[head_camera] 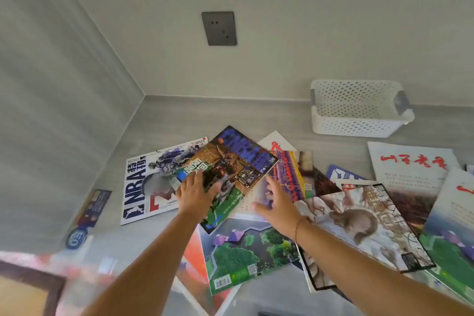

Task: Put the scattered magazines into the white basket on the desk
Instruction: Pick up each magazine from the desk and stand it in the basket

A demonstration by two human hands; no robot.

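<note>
The white perforated basket [359, 124] stands empty at the back right of the grey desk [205, 113], against the wall. Several magazines lie scattered and overlapping in front of it. On top of the pile is a colourful basketball magazine [238, 159]. My left hand [195, 195] lies flat on its near left edge, fingers stretched out and thumb apart. My right hand [274, 202] hovers at its near right edge with fingers spread, holding nothing. A white NBA magazine [138, 187] lies to the left, partly under the colourful one.
A monkey-cover magazine [359, 218], a green aerial-view magazine [246, 251] and a white one with red calligraphy [410, 161] lie to the right and near side. A side wall [64, 110] closes the desk's left. A grey socket [219, 28] sits on the back wall.
</note>
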